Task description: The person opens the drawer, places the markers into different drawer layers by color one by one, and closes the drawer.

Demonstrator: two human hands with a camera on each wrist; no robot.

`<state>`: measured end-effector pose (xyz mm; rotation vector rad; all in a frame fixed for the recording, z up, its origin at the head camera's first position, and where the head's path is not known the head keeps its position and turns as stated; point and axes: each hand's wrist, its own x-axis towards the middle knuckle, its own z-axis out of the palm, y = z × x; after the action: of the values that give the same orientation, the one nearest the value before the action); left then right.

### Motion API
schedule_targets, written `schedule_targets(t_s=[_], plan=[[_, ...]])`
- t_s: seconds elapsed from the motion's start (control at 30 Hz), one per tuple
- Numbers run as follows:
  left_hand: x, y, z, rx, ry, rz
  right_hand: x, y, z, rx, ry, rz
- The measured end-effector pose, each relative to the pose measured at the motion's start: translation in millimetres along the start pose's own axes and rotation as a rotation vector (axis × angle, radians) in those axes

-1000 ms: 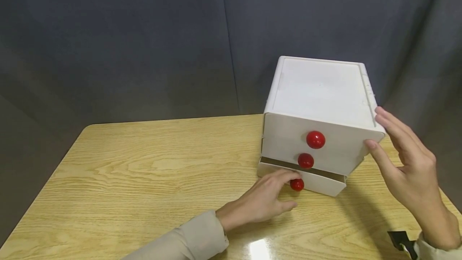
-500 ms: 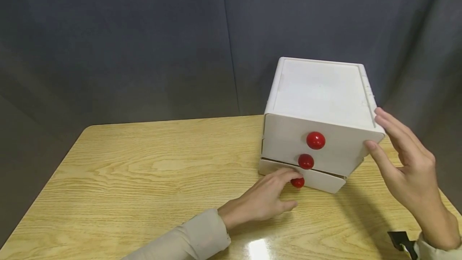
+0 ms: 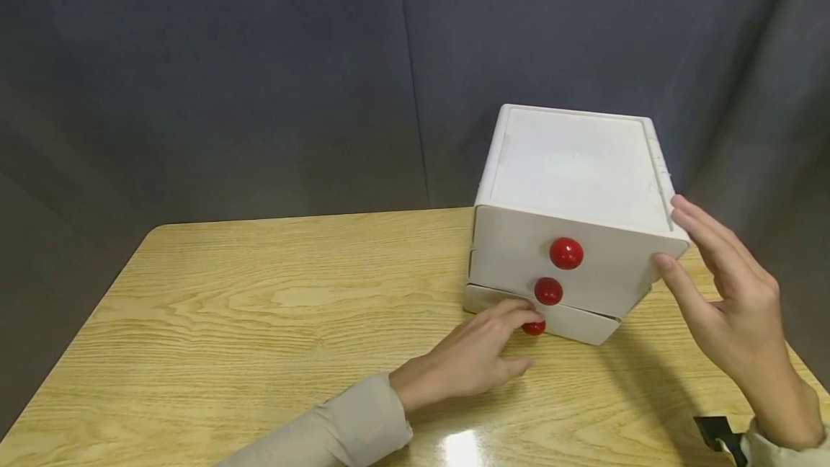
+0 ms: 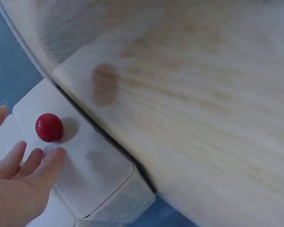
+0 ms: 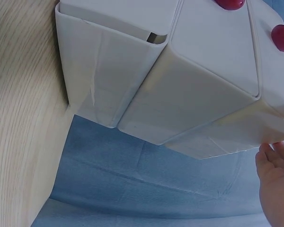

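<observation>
A white three-drawer unit [image 3: 580,171] with red ball knobs stands on the right of the table in the head view. My left hand [image 3: 476,352] reaches to its bottom drawer [image 3: 577,324], fingertips over the top of the lowest knob [image 3: 534,328], thumb held apart below. In the left wrist view its extended fingers [image 4: 49,168] lie beside a red knob [image 4: 49,127]. My right hand [image 3: 739,301] steadies the unit's upper right front corner, thumb on the front face and fingers along the side. The bottom drawer's front sits nearly flush, with a thin dark line above it.
The wood-grain table [image 3: 259,308] spreads left of the unit. A dark grey curtain [image 3: 292,85] hangs behind the table. A black strap [image 3: 716,431] shows at the right sleeve.
The bottom drawer has slid in and the dark gap above it has narrowed to a line. My left fingers stay at its knob; my right hand stays at the corner.
</observation>
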<state>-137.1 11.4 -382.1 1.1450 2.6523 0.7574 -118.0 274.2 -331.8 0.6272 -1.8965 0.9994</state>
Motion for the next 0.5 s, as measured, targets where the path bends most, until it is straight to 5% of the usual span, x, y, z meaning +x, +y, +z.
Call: schedule_targets(t_s=[0.5], plan=[[-20.0, -15.0, -28.4, -0.037, 0.117, 0.013, 32.6, -19.7, 11.3, -0.203, 0.075, -0.069]])
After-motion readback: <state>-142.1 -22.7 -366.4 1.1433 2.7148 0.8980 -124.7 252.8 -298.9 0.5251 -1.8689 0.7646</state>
